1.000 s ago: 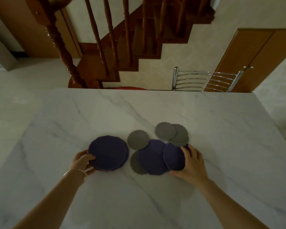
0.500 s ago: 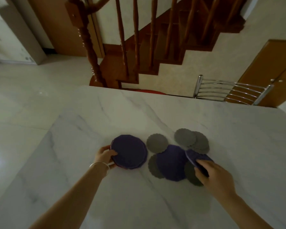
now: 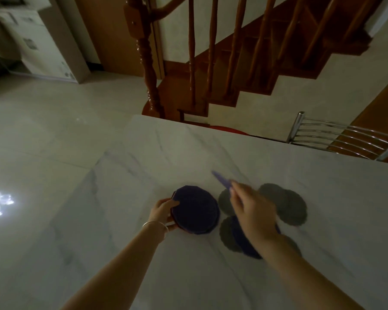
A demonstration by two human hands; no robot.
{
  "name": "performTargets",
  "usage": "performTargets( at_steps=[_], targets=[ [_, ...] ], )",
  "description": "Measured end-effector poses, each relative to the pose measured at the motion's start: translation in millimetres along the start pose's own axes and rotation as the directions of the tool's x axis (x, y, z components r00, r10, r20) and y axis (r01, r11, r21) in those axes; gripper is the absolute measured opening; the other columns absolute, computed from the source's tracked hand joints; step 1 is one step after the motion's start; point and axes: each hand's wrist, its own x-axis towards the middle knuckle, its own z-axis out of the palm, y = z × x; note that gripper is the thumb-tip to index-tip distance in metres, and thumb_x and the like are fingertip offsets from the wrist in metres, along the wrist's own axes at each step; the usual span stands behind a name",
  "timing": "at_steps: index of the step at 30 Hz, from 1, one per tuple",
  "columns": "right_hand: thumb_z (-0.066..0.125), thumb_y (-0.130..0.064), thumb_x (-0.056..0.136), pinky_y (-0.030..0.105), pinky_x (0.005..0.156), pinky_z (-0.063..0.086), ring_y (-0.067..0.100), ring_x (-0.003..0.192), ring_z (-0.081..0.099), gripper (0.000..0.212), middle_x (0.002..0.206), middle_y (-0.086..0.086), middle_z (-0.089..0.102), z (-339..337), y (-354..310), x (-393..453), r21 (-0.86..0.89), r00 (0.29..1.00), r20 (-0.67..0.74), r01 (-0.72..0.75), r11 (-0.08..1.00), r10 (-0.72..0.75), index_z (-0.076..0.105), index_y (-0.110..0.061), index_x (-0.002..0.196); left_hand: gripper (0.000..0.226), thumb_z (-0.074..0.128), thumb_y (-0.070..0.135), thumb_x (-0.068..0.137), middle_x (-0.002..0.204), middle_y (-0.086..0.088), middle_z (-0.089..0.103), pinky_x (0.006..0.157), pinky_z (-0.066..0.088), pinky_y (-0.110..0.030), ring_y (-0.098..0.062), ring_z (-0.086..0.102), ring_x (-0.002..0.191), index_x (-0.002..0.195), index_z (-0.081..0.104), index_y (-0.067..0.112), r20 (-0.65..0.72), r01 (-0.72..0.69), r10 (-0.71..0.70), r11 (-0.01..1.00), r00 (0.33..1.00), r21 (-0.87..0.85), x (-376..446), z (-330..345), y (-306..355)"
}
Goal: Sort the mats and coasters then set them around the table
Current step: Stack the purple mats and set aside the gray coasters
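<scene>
Sorting purple mats from grey coasters, 1 mat in the air

Holding the near-left rim of the purple mat stack point(image 3: 195, 212), the left hand point(image 3: 164, 212) has its fingers curled round the edge, thumb on top, a bangle point(image 3: 155, 224) at the wrist. That stack sits on the marble table point(image 3: 211, 153), a little left of centre. Just right of it, the right hand point(image 3: 251, 211) pinches a single purple mat point(image 3: 221, 181), which is raised off the table, seen almost edge-on and blurred, its free end pointing up and left toward the stack. Below that hand lie 2 grey coasters point(image 3: 225, 202), 1 above the other, touching another purple mat point(image 3: 244, 242) that the right forearm partly hides. Further right, more grey coasters point(image 3: 287, 204) overlap in a small cluster; how many I cannot tell. At the far right edge a metal chair back point(image 3: 345, 139) stands against the table's far side.

Judging by this, sorting is underway and nothing is yet set around the table. The risks look modest: the raised mat is held by 1 edge only, so it could slip or land askew and knock the stack out of line. The forearm passing low over the loose pieces could drag a coaster along, and the smooth marble would let it slide easily
</scene>
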Motion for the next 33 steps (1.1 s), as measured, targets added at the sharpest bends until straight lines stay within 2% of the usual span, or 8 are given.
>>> performTargets(
  at_steps=[3, 8, 14, 18, 23, 26, 30, 33],
  targets=[
    [0.075, -0.014, 0.078, 0.029, 0.062, 0.060, 0.020, 0.082, 0.073, 0.030, 0.100, 0.007, 0.075, 44, -28, -11, 0.093, 0.979, 0.186, 0.071, 0.993, -0.088, 0.073, -0.012, 0.108, 0.034, 0.063, 0.032, 0.082, 0.107, -0.012, 0.063, 0.075, 0.054, -0.040, -0.030, 0.062, 0.091, 0.108, 0.062, 0.010, 0.010, 0.052, -0.052, 0.997, 0.999, -0.051, 1, 0, 0],
    [0.087, -0.028, 0.058, 0.023, 0.054, 0.058, 0.014, 0.086, 0.072, 0.045, 0.099, -0.004, 0.074, 83, -46, -56, 0.039, 0.881, 0.450, 0.145, 0.989, -0.147, 0.075, -0.026, 0.101, 0.034, 0.064, 0.030, 0.083, 0.107, -0.015, 0.064, 0.063, 0.057, -0.038, -0.032, 0.064, 0.092, 0.111, 0.060, 0.011, 0.030, 0.029, -0.028, 0.999, 0.999, -0.031, 0, -2, -4],
    [0.051, -0.028, 0.092, 0.036, 0.092, 0.052, 0.020, 0.129, 0.045, 0.043, 0.140, 0.002, 0.049, 81, -36, -62, 0.148, 0.832, 0.547, 0.012, 0.989, -0.092, 0.052, -0.022, 0.135, 0.043, 0.058, -0.003, 0.083, 0.092, -0.012, 0.060, 0.065, 0.053, -0.038, -0.027, 0.060, 0.082, 0.124, 0.049, 0.007, 0.036, -0.038, 0.037, 0.998, 0.999, 0.044, 2, -1, -8],
    [0.050, -0.024, 0.092, 0.030, 0.095, 0.049, 0.018, 0.133, 0.041, 0.045, 0.146, -0.001, 0.041, 60, -1, -79, 0.035, 0.873, 0.477, -0.130, 0.991, 0.097, 0.049, -0.020, 0.137, 0.046, 0.058, -0.005, 0.081, 0.088, -0.008, 0.059, 0.058, 0.049, -0.034, -0.024, 0.059, 0.075, 0.124, 0.049, 0.009, 0.030, -0.013, 0.012, 0.999, 0.999, 0.035, 6, -1, -8],
    [0.047, -0.046, 0.093, 0.029, 0.115, 0.026, 0.018, 0.146, 0.012, 0.068, 0.159, -0.001, 0.007, 23, 66, -110, -0.259, 0.716, 0.620, -0.198, 0.945, 0.320, 0.018, -0.023, 0.150, 0.045, 0.058, -0.004, 0.081, 0.088, -0.008, 0.058, 0.054, 0.048, -0.033, -0.024, 0.058, 0.073, 0.123, 0.051, 0.010, 0.018, -0.008, 0.007, 0.999, 1.000, 0.053, 8, 1, -6],
    [0.048, -0.056, 0.089, 0.036, 0.113, 0.032, 0.025, 0.147, 0.009, 0.081, 0.160, 0.005, -0.003, 12, 84, -115, -0.342, 0.618, 0.702, -0.144, 0.929, 0.354, 0.010, -0.024, 0.152, 0.041, 0.058, -0.004, 0.081, 0.085, -0.006, 0.058, 0.053, 0.048, -0.031, -0.022, 0.058, 0.071, 0.118, 0.052, 0.012, 0.007, -0.017, 0.016, 0.998, 1.000, 0.065, 8, 3, -4],
    [0.044, -0.050, 0.094, 0.042, 0.110, 0.034, 0.029, 0.147, 0.005, 0.069, 0.160, 0.011, -0.001, 16, 87, -113, -0.392, 0.554, 0.756, -0.042, 0.919, 0.348, 0.011, -0.030, 0.151, 0.036, 0.057, -0.005, 0.082, 0.083, -0.007, 0.058, 0.057, 0.048, -0.033, -0.022, 0.056, 0.072, 0.114, 0.052, 0.013, 0.009, -0.031, 0.030, 0.996, 0.999, 0.084, 8, 6, -2],
    [0.067, -0.050, 0.079, 0.041, 0.084, 0.056, 0.043, 0.130, 0.043, 0.071, 0.143, 0.032, 0.037, 13, 81, -107, -0.436, 0.631, 0.726, 0.118, 0.892, 0.272, 0.044, -0.025, 0.141, 0.032, 0.056, -0.005, 0.083, 0.084, -0.007, 0.058, 0.057, 0.048, -0.034, -0.023, 0.056, 0.073, 0.109, 0.052, 0.013, 0.011, -0.036, 0.035, 0.995, 0.999, 0.093, 8, 7, 0]
  ],
)
